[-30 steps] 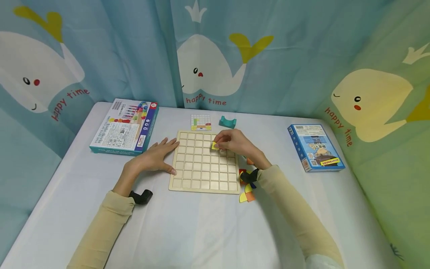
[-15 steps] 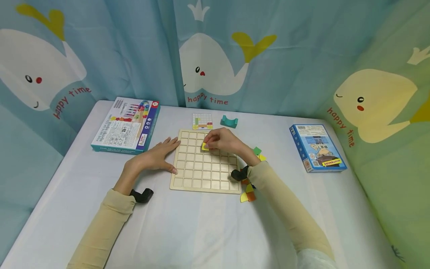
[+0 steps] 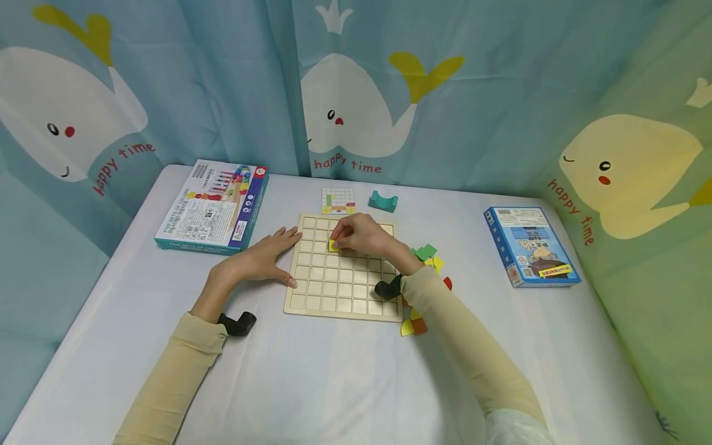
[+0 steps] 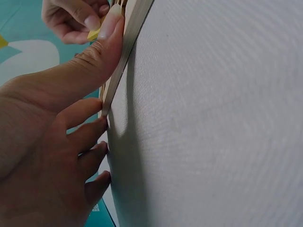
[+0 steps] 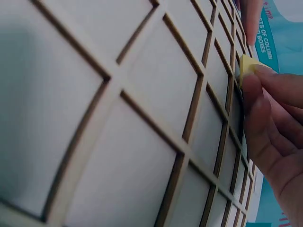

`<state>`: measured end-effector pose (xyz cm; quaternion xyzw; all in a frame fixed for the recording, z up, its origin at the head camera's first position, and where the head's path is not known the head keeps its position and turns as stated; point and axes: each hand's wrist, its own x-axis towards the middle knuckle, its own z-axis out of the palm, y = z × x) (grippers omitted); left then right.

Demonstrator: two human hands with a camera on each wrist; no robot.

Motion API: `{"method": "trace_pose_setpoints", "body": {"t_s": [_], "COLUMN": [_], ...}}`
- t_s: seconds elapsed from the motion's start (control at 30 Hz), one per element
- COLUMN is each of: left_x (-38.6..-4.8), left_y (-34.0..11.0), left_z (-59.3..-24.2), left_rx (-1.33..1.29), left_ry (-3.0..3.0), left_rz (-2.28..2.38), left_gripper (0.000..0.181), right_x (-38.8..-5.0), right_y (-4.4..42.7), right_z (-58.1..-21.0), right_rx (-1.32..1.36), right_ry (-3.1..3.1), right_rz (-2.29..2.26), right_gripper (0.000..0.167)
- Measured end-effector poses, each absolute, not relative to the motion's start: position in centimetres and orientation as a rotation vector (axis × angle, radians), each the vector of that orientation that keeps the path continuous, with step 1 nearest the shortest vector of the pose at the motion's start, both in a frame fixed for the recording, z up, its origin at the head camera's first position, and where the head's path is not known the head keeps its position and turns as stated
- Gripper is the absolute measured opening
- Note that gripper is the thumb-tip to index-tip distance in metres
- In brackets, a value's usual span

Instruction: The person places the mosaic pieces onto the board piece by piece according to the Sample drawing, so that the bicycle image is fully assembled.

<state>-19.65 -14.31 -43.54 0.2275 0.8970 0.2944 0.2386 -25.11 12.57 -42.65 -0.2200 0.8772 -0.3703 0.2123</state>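
Note:
A pale wooden grid board (image 3: pixel 330 288) lies on the table under both hands. My right hand (image 3: pixel 363 237) pinches a small yellow tile (image 3: pixel 332 246) at the board's upper-left cells; the right wrist view shows the tile (image 5: pixel 247 66) standing tilted between thumb and fingers, its lower edge at the grid. My left hand (image 3: pixel 257 258) rests along the board's left edge with fingers spread, and in the left wrist view its thumb (image 4: pixel 102 52) and fingertips touch the board's side. The right forearm hides part of a pile of coloured tiles (image 3: pixel 425 252) to the right of the board.
Behind the board lie a printed pattern card (image 3: pixel 338 199) and a teal curved block (image 3: pixel 383 201). A white and teal game box (image 3: pixel 208 210) stands at the left, a blue box (image 3: pixel 531 247) at the right. A whale-print curtain (image 3: pixel 239 93) closes off the back.
My right hand has carried the yellow tile leftward across the board, uncovering more green, yellow and red tiles at the right. The left hand keeps its place at the board's edge.

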Motion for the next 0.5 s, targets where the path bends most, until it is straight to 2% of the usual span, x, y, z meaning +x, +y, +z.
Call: {"method": "trace_pose_setpoints", "body": {"t_s": [0.27, 0.5], "left_x": [-19.54, -19.51], "left_y": [-14.22, -14.25], "left_z": [-43.29, -43.34], "left_rx": [0.606, 0.608], "left_ry": [2.452, 2.45], "left_rz": [0.805, 0.815], "left_gripper": [0.109, 0.108], "right_x": [-24.72, -24.3], "right_y": [12.25, 11.96], "right_z": [-42.8, -42.74], "right_rx": [-0.582, -0.635], "right_ry": [2.378, 2.443], "right_rz": [-1.078, -1.059], "right_gripper": [0.005, 0.01]}}
